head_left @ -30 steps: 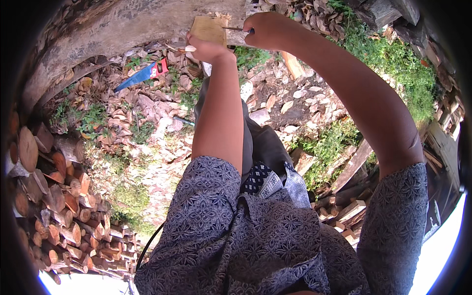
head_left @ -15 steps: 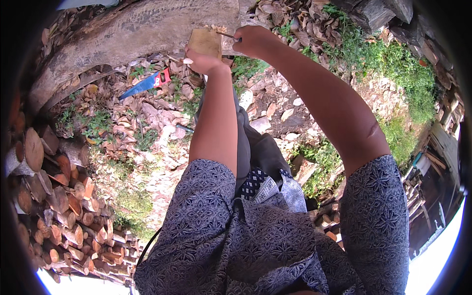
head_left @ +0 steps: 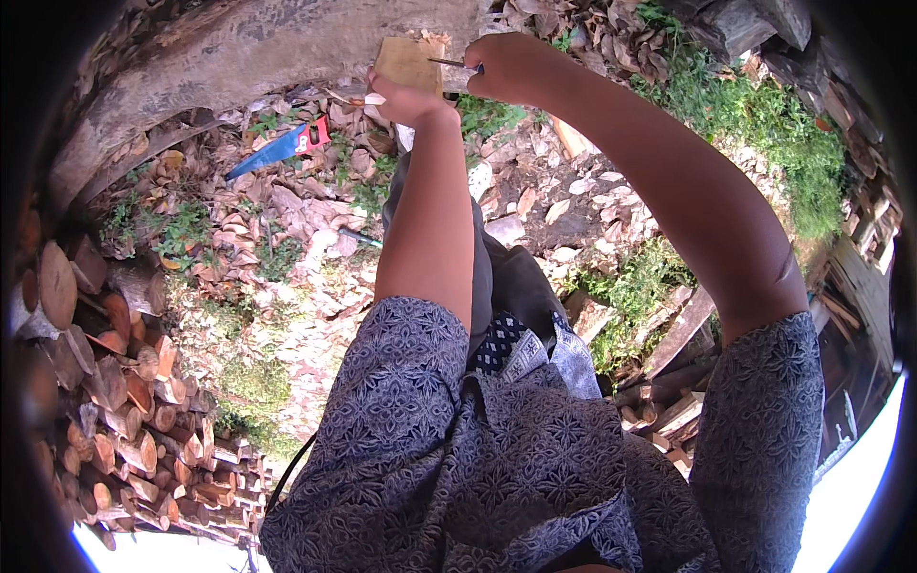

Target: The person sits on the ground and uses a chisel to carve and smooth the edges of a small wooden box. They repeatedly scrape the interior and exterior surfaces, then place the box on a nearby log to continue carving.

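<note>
Clasping the wooden block (head_left: 409, 63) near twelve o'clock, the left hand (head_left: 407, 101) is nearer it; the right hand (head_left: 504, 67) grips a slim tool (head_left: 451, 63) — pointing toward nine o'clock, at the block, contact unclear.

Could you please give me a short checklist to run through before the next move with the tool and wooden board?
1. Left hand gripping the wooden board: ok, at its near left side.
2. Right hand holding the thin tool: ok.
3. Left hand clear of the tool's tip: ok, they look apart.
4. Tip touching the board: cannot tell; it overlaps the board in view.
5. Board's far right corner clear of pale shavings: not ok, some show there.
6. Saw away from the hands: ok, lying off to the left.
</note>
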Demonstrator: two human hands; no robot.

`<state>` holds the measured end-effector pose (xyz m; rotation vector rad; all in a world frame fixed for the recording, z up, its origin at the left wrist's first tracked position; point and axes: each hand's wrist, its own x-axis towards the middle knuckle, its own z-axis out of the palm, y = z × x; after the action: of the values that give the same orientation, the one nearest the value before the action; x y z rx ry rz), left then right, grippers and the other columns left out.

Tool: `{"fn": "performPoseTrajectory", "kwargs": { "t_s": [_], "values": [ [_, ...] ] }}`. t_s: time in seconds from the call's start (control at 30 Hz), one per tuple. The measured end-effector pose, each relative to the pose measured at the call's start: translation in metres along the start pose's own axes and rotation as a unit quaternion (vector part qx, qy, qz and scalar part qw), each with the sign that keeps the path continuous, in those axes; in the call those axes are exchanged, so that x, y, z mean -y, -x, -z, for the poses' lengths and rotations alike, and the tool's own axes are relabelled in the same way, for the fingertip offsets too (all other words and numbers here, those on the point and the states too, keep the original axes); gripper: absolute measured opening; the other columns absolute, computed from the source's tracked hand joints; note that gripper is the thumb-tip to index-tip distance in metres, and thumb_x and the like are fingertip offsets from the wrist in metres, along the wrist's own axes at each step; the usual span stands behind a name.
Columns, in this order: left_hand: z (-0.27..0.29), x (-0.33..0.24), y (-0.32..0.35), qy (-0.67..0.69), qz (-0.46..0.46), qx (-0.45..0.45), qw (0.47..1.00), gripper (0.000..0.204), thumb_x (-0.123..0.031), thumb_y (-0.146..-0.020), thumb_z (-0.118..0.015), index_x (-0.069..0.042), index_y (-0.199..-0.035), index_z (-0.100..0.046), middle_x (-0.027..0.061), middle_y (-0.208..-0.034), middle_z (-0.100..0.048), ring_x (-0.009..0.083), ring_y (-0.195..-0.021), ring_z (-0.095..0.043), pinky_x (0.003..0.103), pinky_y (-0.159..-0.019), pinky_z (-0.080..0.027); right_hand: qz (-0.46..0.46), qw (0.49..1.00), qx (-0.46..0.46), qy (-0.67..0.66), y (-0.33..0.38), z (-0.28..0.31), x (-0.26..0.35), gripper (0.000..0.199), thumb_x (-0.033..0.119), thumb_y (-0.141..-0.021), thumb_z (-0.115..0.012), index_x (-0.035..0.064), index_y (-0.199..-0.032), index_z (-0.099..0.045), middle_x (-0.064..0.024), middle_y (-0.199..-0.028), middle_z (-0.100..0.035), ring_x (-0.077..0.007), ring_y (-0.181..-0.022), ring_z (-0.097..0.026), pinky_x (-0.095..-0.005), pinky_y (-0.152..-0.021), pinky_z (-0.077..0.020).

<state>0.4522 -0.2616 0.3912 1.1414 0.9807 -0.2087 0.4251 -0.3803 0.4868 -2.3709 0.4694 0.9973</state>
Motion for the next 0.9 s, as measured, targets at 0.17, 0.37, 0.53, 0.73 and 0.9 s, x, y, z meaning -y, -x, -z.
{"fn": "performPoseTrajectory", "kwargs": {
  "t_s": [0.17,0.37,0.53,0.73,0.9],
  "values": [
    [0.0,0.004,-0.01,-0.001,0.013,0.015,1.0,0.068,-0.049,-0.096,-0.053,0.008,-0.132,-0.053,0.0215,-0.133,-0.058,0.0335,-0.117,-0.059,0.045,-0.099,-0.048,-0.086,0.996,-0.033,0.014,-0.048,-0.03,0.017,0.044,0.029,-0.084,-0.064,0.01,-0.123,-0.066,-0.0164,-0.101,-0.074,-0.0328,-0.091,-0.072,-0.0485,-0.089,-0.0563],
    [0.003,-0.003,-0.003,-0.004,-0.001,0.028,1.0,0.061,-0.048,-0.097,-0.052,0.001,-0.133,-0.056,0.017,-0.129,-0.061,0.0302,-0.115,-0.061,0.044,-0.1,-0.047,-0.104,0.977,0.051,-0.179,0.038,-0.003,-0.024,0.048,0.031,-0.09,-0.063,0.0165,-0.136,-0.062,-0.0104,-0.088,-0.071,-0.0169,-0.054,-0.066,-0.0316,-0.05,-0.0554],
    [0.02,-0.036,0.016,0.106,0.116,0.189,0.969,0.058,-0.045,-0.098,-0.037,-0.003,-0.133,-0.055,0.012,-0.128,-0.063,0.0305,-0.116,-0.062,0.047,-0.095,-0.052,-0.151,0.869,0.015,-0.471,0.167,-0.03,-0.047,0.043,0.025,-0.099,-0.055,0.0186,-0.142,-0.055,-0.0011,-0.075,-0.059,-0.0082,-0.048,-0.053,-0.0248,-0.04,-0.0398],
    [0.054,-0.144,0.118,0.251,0.228,0.395,0.854,0.063,-0.047,-0.102,-0.03,0.002,-0.137,-0.05,0.0189,-0.135,-0.06,0.0386,-0.122,-0.061,0.054,-0.104,-0.052,-0.218,0.78,-0.04,-0.585,0.315,-0.126,-0.065,0.054,0.031,-0.099,-0.06,0.0105,-0.147,-0.048,-0.002,-0.076,-0.057,-0.0113,-0.051,-0.056,-0.0289,-0.044,-0.0446],
    [0.086,-0.236,0.212,0.257,0.237,0.498,0.794,0.064,-0.046,-0.102,-0.039,0.004,-0.141,-0.046,0.0209,-0.138,-0.058,0.0397,-0.125,-0.059,0.055,-0.105,-0.051,-0.181,0.78,-0.076,-0.594,0.396,-0.176,-0.057,0.047,0.035,-0.1,-0.061,0.0072,-0.138,-0.056,-0.0023,-0.074,-0.06,-0.0132,-0.057,-0.06,-0.0297,-0.049,-0.0483]
  ]
}}
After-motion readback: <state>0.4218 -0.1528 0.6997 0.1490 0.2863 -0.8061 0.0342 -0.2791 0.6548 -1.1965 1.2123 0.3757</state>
